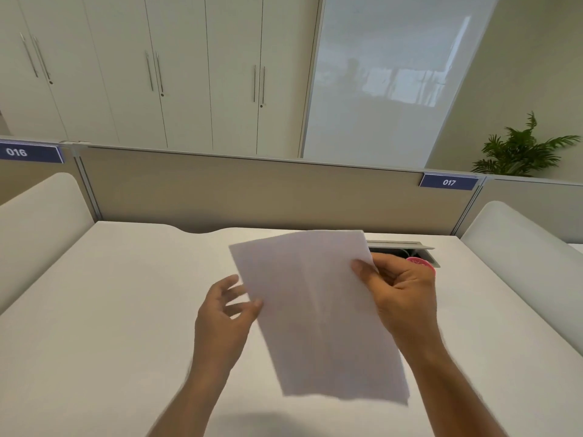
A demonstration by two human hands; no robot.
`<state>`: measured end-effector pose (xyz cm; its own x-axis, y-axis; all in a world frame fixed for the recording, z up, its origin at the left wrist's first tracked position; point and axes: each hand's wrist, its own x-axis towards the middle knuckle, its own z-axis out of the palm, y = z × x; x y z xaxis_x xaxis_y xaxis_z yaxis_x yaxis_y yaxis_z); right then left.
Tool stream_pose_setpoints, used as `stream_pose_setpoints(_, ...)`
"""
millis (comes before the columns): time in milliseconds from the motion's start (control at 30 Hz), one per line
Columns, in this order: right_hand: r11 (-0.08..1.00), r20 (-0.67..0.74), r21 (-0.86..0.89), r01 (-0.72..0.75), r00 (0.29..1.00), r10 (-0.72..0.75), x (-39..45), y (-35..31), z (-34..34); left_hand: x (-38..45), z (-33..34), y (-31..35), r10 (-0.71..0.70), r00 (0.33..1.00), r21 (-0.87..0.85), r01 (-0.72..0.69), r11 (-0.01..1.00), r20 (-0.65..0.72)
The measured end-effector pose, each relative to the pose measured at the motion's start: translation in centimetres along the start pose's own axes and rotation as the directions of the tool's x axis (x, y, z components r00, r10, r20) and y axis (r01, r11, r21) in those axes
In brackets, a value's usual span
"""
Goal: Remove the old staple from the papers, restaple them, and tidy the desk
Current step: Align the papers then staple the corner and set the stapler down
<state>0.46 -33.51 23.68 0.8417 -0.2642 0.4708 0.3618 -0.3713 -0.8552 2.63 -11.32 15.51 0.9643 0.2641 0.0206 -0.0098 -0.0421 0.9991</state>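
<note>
The white papers point(315, 310) hang in the air above the white desk point(110, 310), tilted with their top edge away from me. My right hand point(400, 291) pinches their upper right edge, thumb on the front. My left hand point(225, 313) is at their left edge with the fingers spread and the thumb tip touching the sheet. A pink object point(422, 264) shows partly behind my right hand; I cannot tell what it is. No staple is visible on the papers.
An open cable hatch point(407, 247) is set into the desk at the back right. A beige partition point(252, 190) closes the far edge, with white side panels point(38, 222) left and right. Cabinets and a plant point(520, 149) stand beyond.
</note>
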Motion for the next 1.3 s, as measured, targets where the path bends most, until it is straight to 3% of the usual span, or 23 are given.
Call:
stream_pose_setpoints(33, 0.983, -0.055, -0.106, 0.148, 0.986, -0.154, -0.1, -0.1, 0.0, 0.0, 0.1, 0.1, -0.039, 0.999, 0.012, 0.04, 0.999, -0.009)
stream_pose_setpoints(100, 0.86, -0.072, -0.283, 0.425, 0.884, -0.461, -0.5, 0.4, 0.3, -0.2, 0.0, 0.8, -0.162, 0.986, -0.103, 0.166, 0.981, 0.045)
stream_pose_setpoints(167, 0.708, 0.005, -0.361, 0.607, 0.76, -0.649, -1.5, 1.7, 1.0, -0.2, -0.1, 1.5, -0.289, 0.933, -0.296, 0.345, 0.891, 0.216)
stream_pose_setpoints(233, 0.583, 0.128, -0.372, 0.722, 0.663, -0.738, -2.7, 3.8, 2.0, -0.1, -0.3, 1.8, -0.339, 0.875, -0.342, 0.454, 0.823, 0.346)
stream_pose_setpoints(333, 0.511, 0.286, -0.343, 0.788, 0.606, -0.742, -5.1, 7.9, 3.5, 0.0, -0.2, 0.5, -0.29, 0.875, -0.213, 0.391, 0.895, 0.387)
stream_pose_setpoints(600, 0.497, 0.533, -0.328, 0.804, 0.591, -0.605, -11.0, 17.3, 5.7, 0.3, -0.3, -7.8, -0.389, 0.902, 0.012, 0.394, 0.919, 0.185)
stream_pose_setpoints(767, 0.517, 0.642, -0.329, 0.79, 0.588, -0.491, -12.6, 20.9, 6.6, -0.1, -0.5, -11.6, -0.39, 0.91, 0.282, 0.341, 0.897, 0.139)
stream_pose_setpoints(867, 0.529, 0.72, -0.299, 0.794, 0.551, -0.421, -13.1, 22.0, 6.6, -0.1, -1.0, -12.6, -0.392, 0.91, 0.536, 0.265, 0.802, 0.137)
stream_pose_setpoints(1033, 0.579, 0.77, -0.287, 0.763, 0.544, -0.335, -13.5, 22.0, 6.0, -0.2, -1.3, -12.8, -0.283, 0.952, 0.87, 0.039, 0.492, 0.117)
stream_pose_setpoints(1100, 0.607, 0.752, -0.279, 0.744, 0.562, -0.343, -13.3, 22.2, 6.0, 0.1, -1.5, -13.6, -0.183, 0.968, 0.884, -0.07, 0.462, 0.173)
stream_pose_setpoints(1167, 0.668, 0.697, -0.272, 0.693, 0.62, -0.36, -13.2, 22.6, 6.1, 0.4, -2.0, -15.1, -0.014, 0.953, 0.862, -0.267, 0.431, 0.301)
stream_pose_setpoints(1233, 0.749, 0.62, -0.277, 0.602, 0.708, -0.339, -12.7, 22.7, 6.2, 0.9, -2.6, -16.7, 0.111, 0.89, 0.803, -0.448, 0.392, 0.443)
stream_pose_setpoints(1300, 0.813, 0.542, -0.327, 0.482, 0.8, -0.256, -11.3, 22.7, 6.4, 1.4, -2.9, -17.8, 0.129, 0.808, 0.72, -0.575, 0.388, 0.575)
